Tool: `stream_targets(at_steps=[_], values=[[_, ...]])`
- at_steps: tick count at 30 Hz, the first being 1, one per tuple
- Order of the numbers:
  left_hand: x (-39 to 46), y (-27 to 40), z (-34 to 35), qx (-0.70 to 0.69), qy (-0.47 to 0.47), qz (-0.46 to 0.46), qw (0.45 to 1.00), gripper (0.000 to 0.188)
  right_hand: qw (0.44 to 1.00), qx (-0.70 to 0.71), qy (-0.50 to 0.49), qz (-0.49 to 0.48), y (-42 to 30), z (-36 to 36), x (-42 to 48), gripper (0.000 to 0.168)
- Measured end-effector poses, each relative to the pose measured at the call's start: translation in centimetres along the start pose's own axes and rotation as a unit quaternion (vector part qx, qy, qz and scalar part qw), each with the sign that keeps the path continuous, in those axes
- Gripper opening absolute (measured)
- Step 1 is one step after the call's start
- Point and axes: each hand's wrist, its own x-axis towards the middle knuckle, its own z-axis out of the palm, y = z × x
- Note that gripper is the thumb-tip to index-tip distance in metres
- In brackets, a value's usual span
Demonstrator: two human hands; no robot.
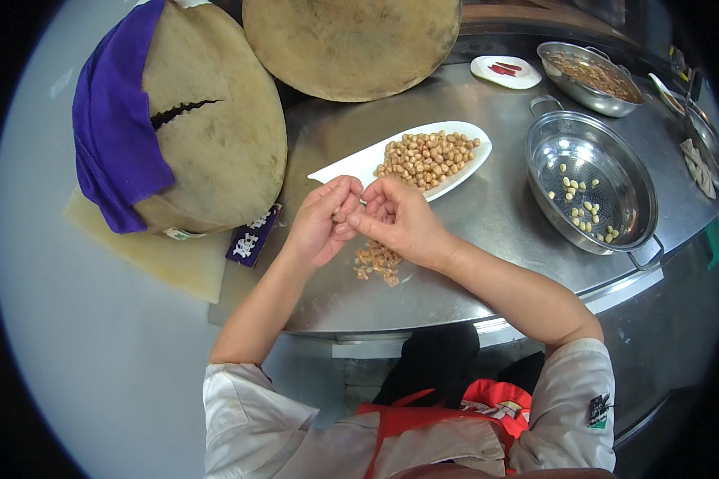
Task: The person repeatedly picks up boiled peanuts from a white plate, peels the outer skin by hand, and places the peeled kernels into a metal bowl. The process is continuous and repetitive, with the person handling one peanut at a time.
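My left hand [326, 224] and my right hand [408, 223] meet at the fingertips over the steel table, fingers curled inward. Between the left thumb and fingers shows a small pale bit, apparently a peanut [337, 211], mostly covered. The right thumb reaches across to the left fingers; whether it pinches anything is hidden. Just beyond my hands, skin-on peanuts [428, 157] are heaped on a leaf-shaped white plate [347, 165]. Below my right hand lies a small pile of papery peanut skins [378, 262]. Several pale peeled peanuts [587, 206] rest in a two-handled steel pan [548, 143] at the right.
Two round wooden chopping blocks [227, 152] [353, 48] stand at left and back, the left one cracked and draped with a purple cloth [111, 132]. A white dish with red pieces [485, 70], another filled steel pan [611, 109] and the table's front edge [359, 329] are also visible.
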Motion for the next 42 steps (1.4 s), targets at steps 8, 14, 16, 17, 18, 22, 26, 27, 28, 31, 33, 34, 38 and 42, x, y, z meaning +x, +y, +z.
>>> stream_targets(at_steps=[8, 14, 16, 17, 18, 22, 26, 27, 28, 31, 33, 34, 38, 42], values=[[-0.5, -0.3, 0.9, 0.222, 0.060, -0.009, 0.973, 0.022, 0.996, -0.067, -0.049, -0.016, 0.1, 0.1, -0.5, 0.010], [2.6, 1.6, -1.6, 0.332, 0.155, -0.001, 0.930, 0.019, 0.945, -0.248, -0.157, -0.143, -0.3, 0.1, -1.1, 0.005], [4.6, 1.8, -2.8, 0.445, 0.143, 0.051, 0.883, 0.017, 0.940, -0.265, -0.172, -0.131, -0.5, 0.6, -1.4, 0.003], [5.6, 1.7, -3.4, 0.535, 0.122, 0.077, 0.833, 0.016, 0.942, -0.259, -0.168, -0.134, -0.4, 0.8, -1.4, 0.003], [6.7, 1.5, -4.0, 0.617, 0.097, 0.101, 0.775, 0.015, 0.944, -0.255, -0.164, -0.134, -0.2, 0.9, -1.3, 0.003], [9.7, 0.5, -3.7, 0.769, 0.038, 0.086, 0.633, 0.018, 0.949, -0.242, -0.157, -0.124, -0.4, 0.4, -1.3, 0.002], [10.5, 0.1, -3.8, 0.794, 0.019, 0.049, 0.606, 0.018, 0.948, -0.236, -0.166, -0.131, 0.0, 0.3, -1.4, 0.003], [10.4, 0.2, -3.7, 0.795, 0.016, 0.051, 0.604, 0.018, 0.946, -0.243, -0.171, -0.128, 0.0, 0.3, -1.4, 0.003], [10.2, 0.2, -3.6, 0.797, 0.014, 0.053, 0.602, 0.018, 0.944, -0.251, -0.176, -0.126, 0.0, 0.3, -1.3, 0.003], [9.8, 0.5, -4.9, 0.751, 0.008, 0.080, 0.655, 0.017, 0.938, -0.267, -0.137, -0.173, 0.1, 0.4, -1.2, 0.006], [8.8, 1.0, -5.4, 0.619, 0.019, 0.060, 0.783, 0.017, 0.954, -0.234, -0.110, -0.150, 0.5, 0.5, -1.0, 0.006], [7.5, 1.5, -4.5, 0.498, 0.031, 0.025, 0.866, 0.016, 0.962, -0.218, -0.095, -0.138, 0.7, 0.4, -0.9, 0.006], [3.6, 2.0, -4.3, 0.170, 0.000, -0.044, 0.985, 0.012, 0.993, -0.092, -0.078, 0.002, -0.5, -0.5, -0.2, 0.005], [1.2, 0.2, -3.7, 0.116, -0.015, -0.013, 0.993, 0.012, 0.998, -0.039, -0.016, 0.042, 0.2, -0.5, 0.1, 0.006]])
